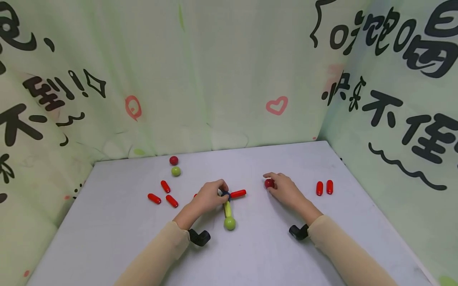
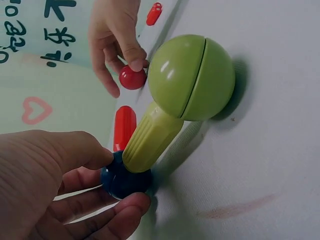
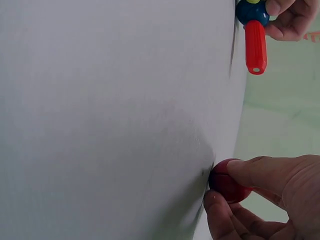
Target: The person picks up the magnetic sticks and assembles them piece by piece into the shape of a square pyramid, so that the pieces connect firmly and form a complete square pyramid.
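Note:
My left hand [image 1: 208, 198] holds a dark blue ball [image 2: 119, 179] between thumb and fingers, close over the table. From that ball a yellow-green rod [image 2: 149, 144] runs toward the front, ending in a large green ball [image 1: 229, 223]. A red rod [image 1: 239, 193] sticks out of the blue ball to the right, its far end bare with a pale dot in the right wrist view. Farther right, my right hand [image 1: 287, 193] pinches a red ball [image 3: 229, 184] at the table surface. Part of another red piece [image 1: 195, 195] shows behind the left hand.
Several loose red rods [image 1: 154, 198] lie left of the left hand. Behind them are a red ball [image 1: 173, 160] and a green ball [image 1: 175, 171]. Two red rods [image 1: 319, 188] lie right of the right hand. Printed curtains [image 1: 229, 79] border the white table [image 1: 264, 254].

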Demonstrator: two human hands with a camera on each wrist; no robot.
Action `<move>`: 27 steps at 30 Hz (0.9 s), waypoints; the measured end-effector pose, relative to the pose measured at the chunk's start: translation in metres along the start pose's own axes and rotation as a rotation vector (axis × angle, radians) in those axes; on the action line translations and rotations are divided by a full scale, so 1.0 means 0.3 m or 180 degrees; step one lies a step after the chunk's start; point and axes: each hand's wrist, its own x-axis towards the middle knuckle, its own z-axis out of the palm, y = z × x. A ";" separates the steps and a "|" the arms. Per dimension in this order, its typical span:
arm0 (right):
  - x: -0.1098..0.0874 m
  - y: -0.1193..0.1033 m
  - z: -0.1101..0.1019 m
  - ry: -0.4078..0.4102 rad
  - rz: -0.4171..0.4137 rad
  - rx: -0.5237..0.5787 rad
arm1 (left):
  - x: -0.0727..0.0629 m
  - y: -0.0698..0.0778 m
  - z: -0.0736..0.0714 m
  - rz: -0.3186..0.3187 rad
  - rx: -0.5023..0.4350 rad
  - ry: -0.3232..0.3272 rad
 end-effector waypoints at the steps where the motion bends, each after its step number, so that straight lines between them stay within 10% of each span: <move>1: 0.001 -0.009 0.004 -0.0011 -0.0003 0.0028 | -0.001 0.000 0.000 0.0004 -0.0004 0.0002; 27: 0.002 -0.142 0.055 -0.0294 -0.0223 0.0359 | 0.008 0.002 0.005 -0.0022 0.0049 -0.0043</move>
